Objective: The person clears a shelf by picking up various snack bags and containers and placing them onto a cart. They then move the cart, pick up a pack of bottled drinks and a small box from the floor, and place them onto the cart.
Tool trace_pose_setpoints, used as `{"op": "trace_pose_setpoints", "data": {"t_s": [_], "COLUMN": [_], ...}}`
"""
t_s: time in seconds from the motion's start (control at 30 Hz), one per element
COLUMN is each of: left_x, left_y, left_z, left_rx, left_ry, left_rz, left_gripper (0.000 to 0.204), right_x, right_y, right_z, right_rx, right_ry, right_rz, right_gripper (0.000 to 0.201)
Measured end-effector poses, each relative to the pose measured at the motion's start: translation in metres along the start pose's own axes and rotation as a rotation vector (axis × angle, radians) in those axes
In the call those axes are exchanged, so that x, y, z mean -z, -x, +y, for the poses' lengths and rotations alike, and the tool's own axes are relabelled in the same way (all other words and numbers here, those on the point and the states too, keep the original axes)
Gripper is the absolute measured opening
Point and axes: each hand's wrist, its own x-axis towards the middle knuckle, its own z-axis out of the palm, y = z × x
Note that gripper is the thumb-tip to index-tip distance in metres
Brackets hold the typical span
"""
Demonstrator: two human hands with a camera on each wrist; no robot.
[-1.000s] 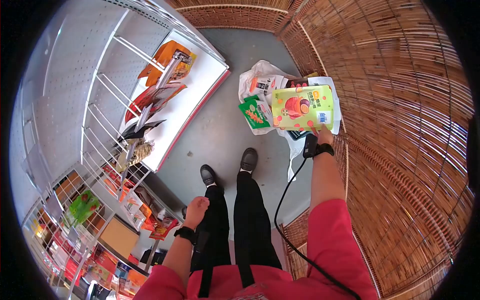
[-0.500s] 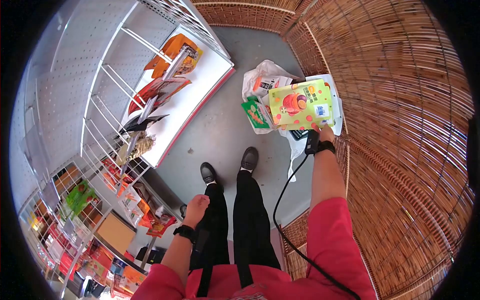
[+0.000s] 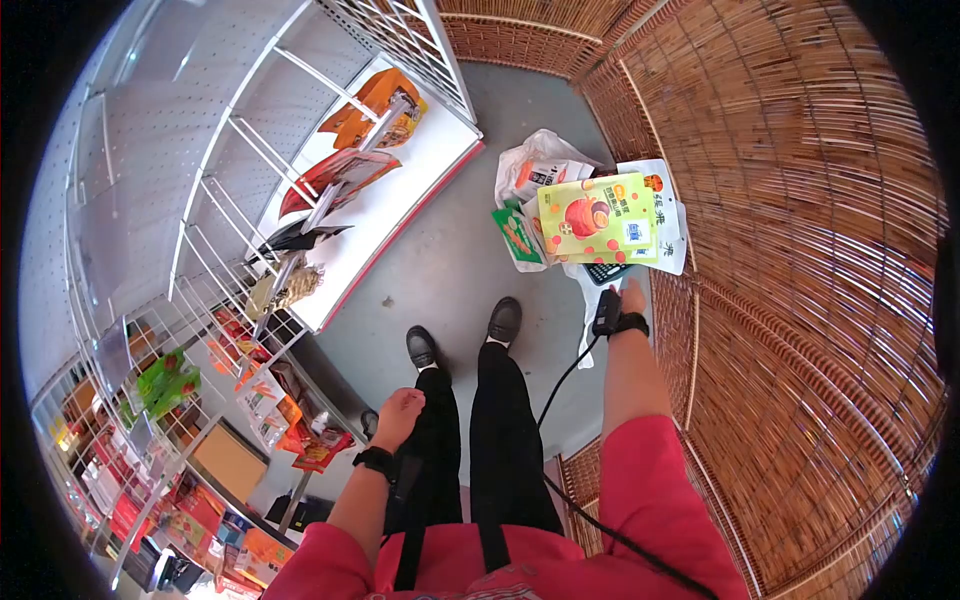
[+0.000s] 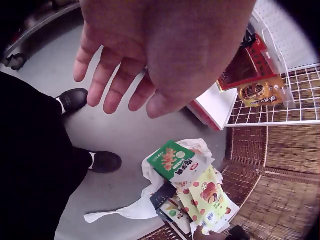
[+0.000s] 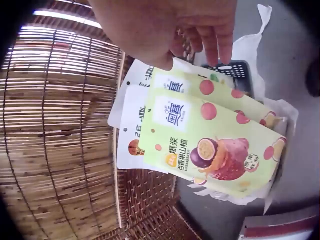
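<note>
The right arm (image 3: 633, 380) has drawn back a little toward the body, and its hand (image 3: 630, 297), which held the lower edge of the green pack (image 3: 590, 220) half a second ago, has let go. The pack now lies flat on the pile with no hand on it, label up, over a second pack of the same kind; that placing looks done. More of the white packs (image 3: 668, 215) shows at its right than before. The right grip is loose, fingers fairly straight and holding nothing; they hang near the dark basket (image 5: 239, 72), and whether they touch it I cannot tell. The left hand (image 3: 398, 420) stays by the left leg, its grip slack and bare.

The surface under the pile is a smooth grey floor (image 3: 430, 250). A reed wall (image 3: 800, 230) takes up the whole right side, joined to woven panels; on the left stands a pale perforated panel (image 3: 150, 150) with white wire racks. A white shelf (image 3: 400, 185) with a red edge carries pouches, an orange one (image 3: 355, 115) among them. Around the pile spreads a white bag (image 3: 512, 165), with a small dark-green pack (image 3: 513, 235) at its left.
</note>
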Motion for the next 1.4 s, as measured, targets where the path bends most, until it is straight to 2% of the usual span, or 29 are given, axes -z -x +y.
{"op": "trace_pose_setpoints", "data": {"t_s": [0.03, 0.1, 0.17, 0.27, 0.3, 0.33, 0.37, 0.4, 0.47, 0.5, 0.57, 0.67, 0.7, 0.8, 0.83, 0.87, 0.9, 0.93, 0.97, 1.03, 1.1, 1.17, 1.23, 1.27, 1.33, 1.4], "left_x": [0.002, 0.005, 0.009, 0.016, 0.018, 0.021, 0.025, 0.029, 0.039, 0.048, 0.064, 0.097, 0.111, 0.149, 0.164, 0.181, 0.198, 0.211, 0.229, 0.255, 0.277, 0.297, 0.317, 0.328, 0.341, 0.347], "left_y": [0.002, 0.003, 0.006, 0.009, 0.011, 0.012, 0.013, 0.013, 0.014, 0.018, 0.017, 0.023, 0.022, 0.017, 0.026, 0.025, 0.025, 0.045, 0.046, 0.059, 0.072, 0.079, 0.081, 0.072, 0.066, 0.066], "left_z": [-0.001, -0.002, -0.005, -0.017, -0.021, -0.026, -0.031, -0.037, -0.048, -0.045, -0.057, -0.05, -0.052, -0.061, -0.044, -0.044, -0.044, -0.016, -0.017, 0.001, 0.018, 0.027, 0.028, 0.017, 0.01, 0.015], "left_rx": [-0.004, -0.013, -0.034, -0.009, -0.007, -0.014, -0.019, -0.016, -0.042, -0.051, -0.07, -0.123, -0.125, -0.285, -0.352, -0.35, -0.421, -0.394, -0.421, -0.496, -0.542, -0.587, -0.634, -0.681, -0.665, -0.648], "left_ry": [0.012, 0.029, 0.01, 0.046, 0.049, 0.041, 0.034, 0.035, -0.083, -0.15, -0.148, -0.164, -0.163, 0.034, 0.169, 0.366, 0.448, 0.505, 0.61, 0.634, 0.743, 0.849, 0.894, 0.918, 0.981, 1.02], "left_rz": [-0.011, -0.02, -0.005, -0.018, -0.015, -0.011, -0.001, 0.017, 0.044, 0.063, 0.153, 0.346, 0.36, 0.776, 0.858, 0.875, 0.925, 0.984, 0.987, 1.081, 1.062, 1.038, 0.935, 0.916, 0.912, 0.931], "left_gripper": [0.02, 0.02, 0.019, 0.019, 0.019, 0.02, 0.021, 0.021, 0.021, 0.022, 0.025, 0.022, 0.022, 0.018, 0.019, 0.026, 0.032, 0.036, 0.042, 0.052, 0.056, 0.061, 0.063, 0.061, 0.062, 0.064], "right_x": [-0.002, -0.025, -0.036, -0.047, -0.024, -0.02, -0.038, -0.031, -0.074, -0.08, -0.1, -0.138, -0.154, -0.205, -0.222, -0.24, -0.257, -0.272, -0.286, -0.316, -0.336, -0.364, -0.384, -0.392, -0.404, -0.413], "right_y": [0.032, 0.062, 0.08, 0.084, 0.054, 0.027, 0.012, 0.04, 0.138, 0.162, 0.174, 0.243, 0.26, 0.313, 0.336, 0.361, 0.388, 0.417, 0.443, 0.486, 0.538, 0.575, 0.613, 0.629, 0.65, 0.659], "right_z": [-0.015, -0.022, -0.017, 0.016, 0.063, 0.109, 0.155, 0.105, -0.006, -0.026, -0.012, -0.057, -0.058, -0.062, -0.066, -0.073, -0.08, -0.087, -0.095, -0.101, -0.118, -0.118, -0.128, -0.133, -0.149, -0.155], "right_rx": [0.178, -0.274, -0.387, -0.375, -0.376, -0.024, 0.333, 0.337, -0.364, -0.315, -0.056, -0.055, -0.049, 0.291, 0.415, 0.447, 0.476, 0.52, 0.567, 0.708, 0.8, 1.001, 1.09, 1.085, 1.08, 1.204], "right_ry": [0.479, -0.314, -0.441, -0.384, -0.381, 0.068, 0.51, 0.506, -0.075, -0.006, 0.232, 0.327, 0.323, 0.303, 0.314, 0.257, 0.2, 0.172, 0.143, 0.149, 0.13, 0.088, 0.047, 0.074, 0.105, 0.212], "right_rz": [-0.038, 0.121, 0.169, 0.146, 0.143, 0.011, -0.128, -0.145, -0.108, -0.235, -0.322, -0.485, -0.498, -0.73, -0.804, -0.856, -0.907, -0.962, -1.015, -1.12, -1.162, -1.191, -1.233, -1.239, -1.266, -1.12], "right_gripper": [0.019, 0.023, 0.028, 0.035, 0.035, 0.029, 0.024, 0.024, 0.022, 0.02, 0.021, 0.018, 0.018, 0.018, 0.02, 0.019, 0.019, 0.02, 0.022, 0.032, 0.05, 0.071, 0.087, 0.093, 0.106, 0.105]}}
